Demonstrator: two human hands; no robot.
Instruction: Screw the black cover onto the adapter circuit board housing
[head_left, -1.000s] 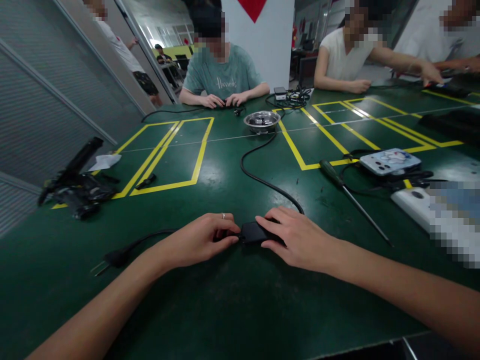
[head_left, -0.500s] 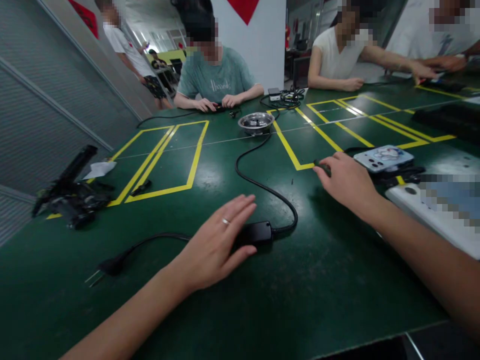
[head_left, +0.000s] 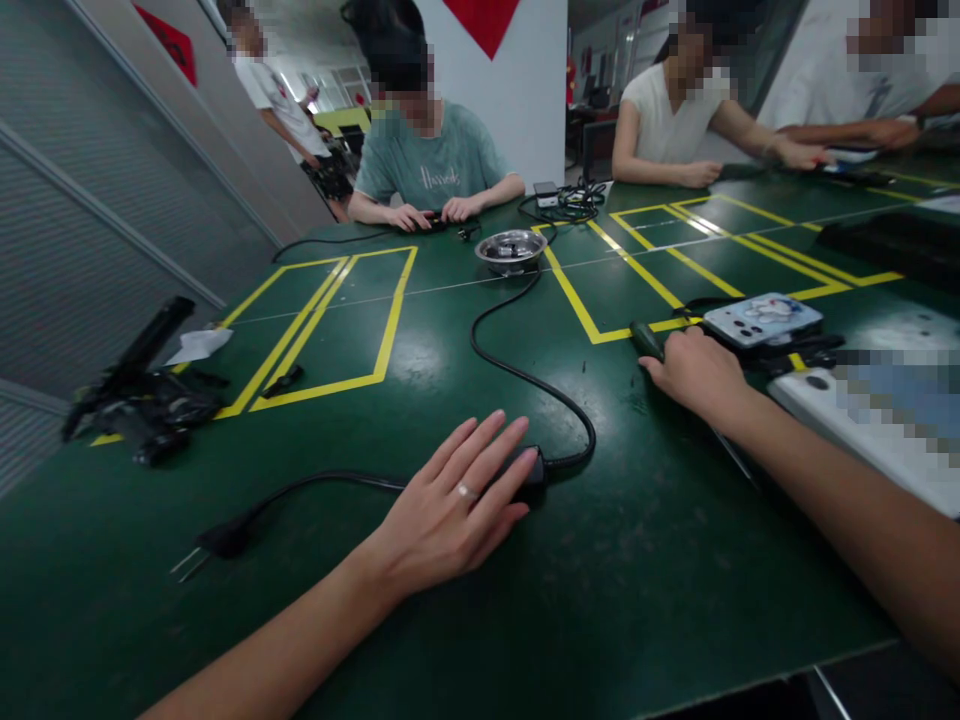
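Observation:
My left hand (head_left: 450, 510), with a ring on one finger, lies flat with its fingers out over a black power adapter (head_left: 535, 473). Most of the adapter is hidden beneath it; only the right end shows. A cable runs left from the adapter to a two-pin plug (head_left: 225, 540), and another black cable (head_left: 577, 405) curves away toward the back. My right hand (head_left: 701, 372) is closed around the dark green handle of a screwdriver (head_left: 646, 340). Its thin metal shaft (head_left: 739, 460) shows below my wrist, pointing back toward me.
A metal bowl (head_left: 512, 268) with small parts stands mid-table. Beside my right hand lie a phone in a patterned case (head_left: 761, 320) and a white object (head_left: 817, 440). Black parts (head_left: 161, 410) are piled at left. Co-workers sit across the table; a cable bundle (head_left: 570, 200) lies near them.
My left hand has shifted slightly right and turned flatter over the adapter. The right hand has moved a little right, its fingers now closed around the screwdriver handle.

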